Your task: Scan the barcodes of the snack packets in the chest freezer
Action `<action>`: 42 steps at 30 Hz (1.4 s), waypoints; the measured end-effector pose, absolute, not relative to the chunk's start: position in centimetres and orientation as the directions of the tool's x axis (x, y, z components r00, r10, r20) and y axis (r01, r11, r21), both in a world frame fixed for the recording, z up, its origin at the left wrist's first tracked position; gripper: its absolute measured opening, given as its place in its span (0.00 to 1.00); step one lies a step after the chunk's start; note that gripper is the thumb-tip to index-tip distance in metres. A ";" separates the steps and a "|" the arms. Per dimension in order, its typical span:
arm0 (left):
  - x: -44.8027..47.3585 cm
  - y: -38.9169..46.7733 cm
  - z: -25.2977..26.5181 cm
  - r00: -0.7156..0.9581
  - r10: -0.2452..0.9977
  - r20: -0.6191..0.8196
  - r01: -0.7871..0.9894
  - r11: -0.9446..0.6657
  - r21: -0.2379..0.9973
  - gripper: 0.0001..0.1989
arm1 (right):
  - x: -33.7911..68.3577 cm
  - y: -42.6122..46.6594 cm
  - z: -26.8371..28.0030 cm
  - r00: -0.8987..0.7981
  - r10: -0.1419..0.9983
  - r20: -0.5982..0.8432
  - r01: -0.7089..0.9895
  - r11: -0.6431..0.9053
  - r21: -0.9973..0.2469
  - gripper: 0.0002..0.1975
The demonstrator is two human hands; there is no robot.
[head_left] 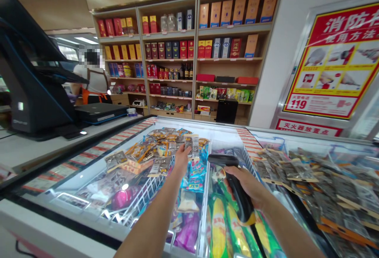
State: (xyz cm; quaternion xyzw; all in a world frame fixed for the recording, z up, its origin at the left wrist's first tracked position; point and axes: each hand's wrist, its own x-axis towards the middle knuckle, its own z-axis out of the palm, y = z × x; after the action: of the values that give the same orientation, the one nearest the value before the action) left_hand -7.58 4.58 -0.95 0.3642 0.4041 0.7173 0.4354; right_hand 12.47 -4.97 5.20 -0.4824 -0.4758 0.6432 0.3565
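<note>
My right hand (247,183) is wrapped round the handle of a black barcode scanner (223,159), its head pointing left and its cable hanging down. To the left, my left hand (182,155) pinches a small clear-fronted snack packet (192,143) by its edge. The packet is upright, in front of the scanner's head and a little above it. Behind and left of my left hand lies a heap of similar packets (142,149) with brown and orange wrapping, on the chest freezer (89,175). Light-blue packets (197,177) show below the held one.
Yellow corn packs (219,222) lie under the scanner. At the right is another large pile of packets (331,187). A checkout terminal (35,76) stands on the left counter, with a person in an orange apron (94,76) beyond. Shelves of boxes (177,48) line the back wall.
</note>
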 end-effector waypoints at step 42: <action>-8.8 5.0 -1.3 -0.408 0.868 0.285 -0.217 -0.395 0.893 0.17 | 13.0 -6.3 6.3 -0.301 0.903 -0.308 0.046 -0.309 -0.950 0.13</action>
State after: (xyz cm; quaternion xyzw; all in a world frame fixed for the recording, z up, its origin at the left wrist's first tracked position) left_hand -8.85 5.03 -1.33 0.3994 0.4073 0.7334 0.3697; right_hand 12.96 -6.34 6.28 -0.4888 -0.4850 0.6445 0.3324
